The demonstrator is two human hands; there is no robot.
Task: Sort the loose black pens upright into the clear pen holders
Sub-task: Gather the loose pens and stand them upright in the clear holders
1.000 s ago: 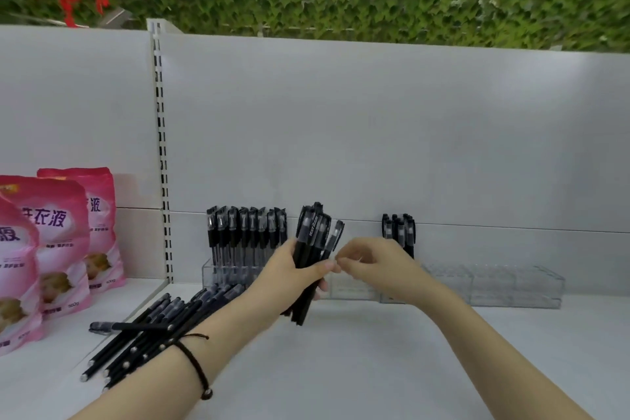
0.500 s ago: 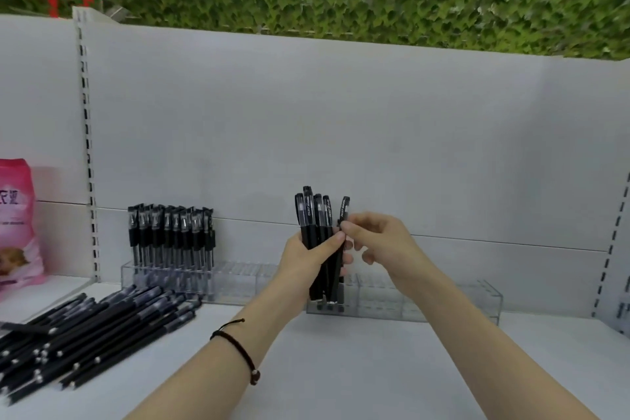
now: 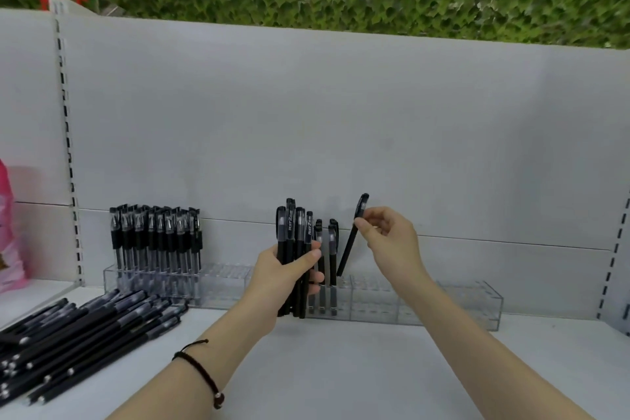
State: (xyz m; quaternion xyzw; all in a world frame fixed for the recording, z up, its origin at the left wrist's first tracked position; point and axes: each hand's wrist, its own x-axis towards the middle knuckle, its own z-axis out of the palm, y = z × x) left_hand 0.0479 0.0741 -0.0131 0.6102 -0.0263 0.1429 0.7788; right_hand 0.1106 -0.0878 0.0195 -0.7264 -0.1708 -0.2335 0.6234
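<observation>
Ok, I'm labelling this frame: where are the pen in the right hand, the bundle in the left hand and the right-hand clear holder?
single pen (image 3: pixel 347 249), head view, lower half of its barrel.
pen bundle (image 3: pixel 289 232), head view, upper barrel of one pen.
right clear holder (image 3: pixel 453 307), head view, bare front wall.

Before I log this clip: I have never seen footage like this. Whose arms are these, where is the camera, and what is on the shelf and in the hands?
No machine here: a person wears one wide-angle camera on the head, so these are their own arms. The left hand grips a bundle of black pens upright. The right hand pinches a single pen, tilted, above the right clear pen holder, where a few pens already stand. The left clear pen holder carries a row of upright pens, and loose pens lie piled on the white shelf at the left.
</observation>
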